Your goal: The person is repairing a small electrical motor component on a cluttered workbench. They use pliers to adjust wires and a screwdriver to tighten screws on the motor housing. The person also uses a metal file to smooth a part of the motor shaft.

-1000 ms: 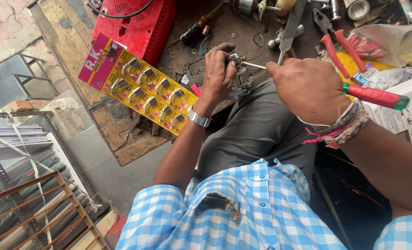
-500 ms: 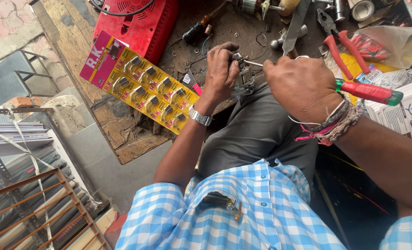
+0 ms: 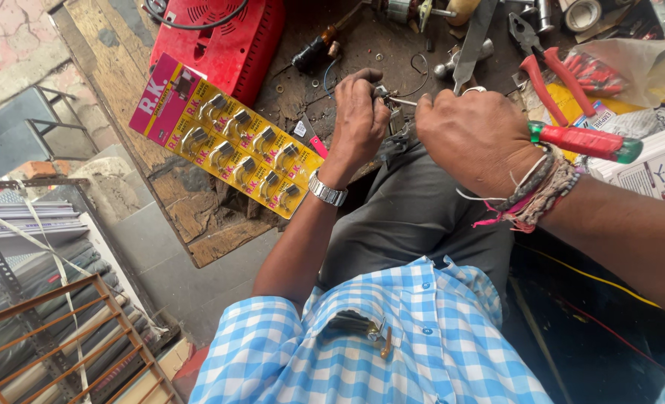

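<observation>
My left hand (image 3: 360, 112) pinches a small metal part (image 3: 383, 95) above the edge of a worn wooden workbench (image 3: 198, 217). My right hand (image 3: 476, 137) grips a screwdriver with a red and green handle (image 3: 583, 141); its thin shaft (image 3: 403, 101) points left into the small part. A steel watch (image 3: 326, 189) sits on my left wrist, and threads and bands wrap my right wrist. Both hands hover over my lap in grey trousers.
A yellow and pink card of small blister-packed parts (image 3: 224, 138) lies on the bench left of my hands. Behind it stands a red power tool housing (image 3: 220, 37). Red-handled pliers (image 3: 542, 71), a metal blade (image 3: 473, 37) and loose hardware crowd the back. A metal rack (image 3: 56, 329) stands at lower left.
The view has shifted slightly; my hands stay together on the small part, and the screwdriver handle has tilted a little downward at the right.
</observation>
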